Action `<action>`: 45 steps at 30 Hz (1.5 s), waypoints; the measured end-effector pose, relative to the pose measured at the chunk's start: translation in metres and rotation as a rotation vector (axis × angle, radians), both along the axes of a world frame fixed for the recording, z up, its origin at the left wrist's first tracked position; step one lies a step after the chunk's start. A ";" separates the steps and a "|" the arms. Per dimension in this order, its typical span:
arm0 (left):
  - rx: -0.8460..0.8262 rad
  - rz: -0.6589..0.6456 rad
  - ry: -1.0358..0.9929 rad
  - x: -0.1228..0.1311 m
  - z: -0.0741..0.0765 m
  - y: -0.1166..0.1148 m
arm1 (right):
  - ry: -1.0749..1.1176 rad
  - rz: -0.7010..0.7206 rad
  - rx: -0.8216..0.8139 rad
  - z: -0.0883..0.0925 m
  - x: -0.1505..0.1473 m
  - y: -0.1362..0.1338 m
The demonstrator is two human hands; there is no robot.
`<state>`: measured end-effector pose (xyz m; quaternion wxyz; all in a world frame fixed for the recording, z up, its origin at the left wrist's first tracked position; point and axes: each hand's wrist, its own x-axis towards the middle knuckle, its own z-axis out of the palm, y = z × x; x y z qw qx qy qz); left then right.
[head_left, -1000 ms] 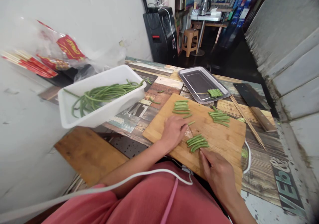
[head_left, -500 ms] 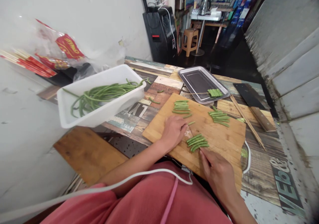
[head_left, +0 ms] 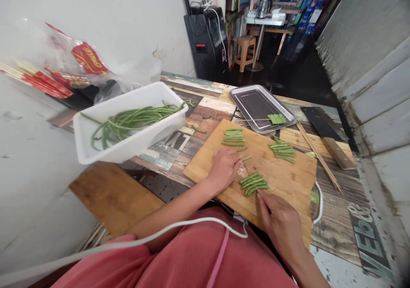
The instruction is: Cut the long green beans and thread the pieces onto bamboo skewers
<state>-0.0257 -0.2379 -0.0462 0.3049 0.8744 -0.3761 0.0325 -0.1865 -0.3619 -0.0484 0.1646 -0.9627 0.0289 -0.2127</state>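
Observation:
On the wooden cutting board (head_left: 205, 160), my left hand (head_left: 226, 167) is closed, its fingertips pinching a short piece of green bean (head_left: 246, 158). My right hand (head_left: 282, 219) is closed at the board's near edge, gripping a bamboo skewer whose pale tip barely shows; the rest is hidden by the hand. Right at that tip lies a row of cut green beans (head_left: 254, 183), side by side. Beyond my left hand is another group of cut beans (head_left: 233, 136), and a third pile (head_left: 282, 150) lies toward the board's far right.
A white plastic bin (head_left: 128, 149) with long green beans stands at left. Behind the board, a metal tray (head_left: 253, 104) holds one skewer of beans (head_left: 277, 119). Loose skewers (head_left: 318, 157) and a cleaver (head_left: 338, 152) lie at right. A white cable (head_left: 179, 224) crosses my front.

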 end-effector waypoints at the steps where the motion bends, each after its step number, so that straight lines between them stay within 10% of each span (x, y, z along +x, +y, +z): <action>1: 0.004 -0.002 -0.001 0.000 0.000 0.000 | 0.007 0.002 0.001 0.000 0.000 0.000; 45: -0.098 -0.087 -0.017 0.004 -0.002 -0.001 | 0.073 0.019 -0.116 0.001 0.018 -0.001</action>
